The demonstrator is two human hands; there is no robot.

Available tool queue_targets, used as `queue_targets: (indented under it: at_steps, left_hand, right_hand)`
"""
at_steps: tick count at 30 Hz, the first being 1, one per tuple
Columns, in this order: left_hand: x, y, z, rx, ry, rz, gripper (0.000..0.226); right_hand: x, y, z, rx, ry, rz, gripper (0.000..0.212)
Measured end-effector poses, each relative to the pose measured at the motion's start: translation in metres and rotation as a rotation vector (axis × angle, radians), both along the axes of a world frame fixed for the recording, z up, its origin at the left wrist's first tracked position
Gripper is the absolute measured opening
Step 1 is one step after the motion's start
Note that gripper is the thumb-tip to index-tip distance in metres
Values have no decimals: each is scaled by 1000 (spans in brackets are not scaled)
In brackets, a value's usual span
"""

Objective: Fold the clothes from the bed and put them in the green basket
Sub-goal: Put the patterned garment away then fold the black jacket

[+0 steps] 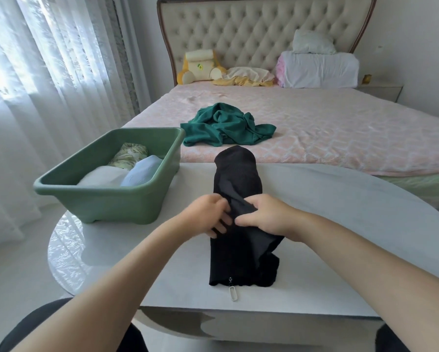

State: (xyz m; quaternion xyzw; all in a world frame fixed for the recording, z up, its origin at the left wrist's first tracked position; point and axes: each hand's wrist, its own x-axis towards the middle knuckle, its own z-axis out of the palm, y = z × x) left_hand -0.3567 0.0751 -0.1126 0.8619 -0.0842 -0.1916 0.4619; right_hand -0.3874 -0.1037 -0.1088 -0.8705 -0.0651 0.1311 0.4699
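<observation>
Under right hand (pixel 266 216), garment (pixel 238 179) fold hidden.

basket (pixel 106 199) left of garment (pixel 238 179) (on table (pixel 340 224))

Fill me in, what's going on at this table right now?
A person is folding a long black zippered garment on the white table. The left hand and the right hand both grip its fabric near the middle, fingers curled into the cloth. The green plastic basket beside it already holds folded clothes in white, light blue and a leafy print. A crumpled dark green garment lies on the pink bed, not yet folded.
</observation>
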Motion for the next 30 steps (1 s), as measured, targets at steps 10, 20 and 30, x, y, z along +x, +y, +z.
queue_targets:
  at_steps: [10, 20, 30]
  left_hand:
    - [2, 24, -10, 215, 155, -37, 44]
    - [10, 14, -13, 557, -540, -15, 27]
    - [8, 24, -74, 786, -623, -507, 65]
  right_hand:
    - [13, 2, -21, -325, -412, -51, 23]
    - [13, -6, -47, -839, -288, 339, 80]
    - [5, -33, -70, -866, -370, 353, 81]
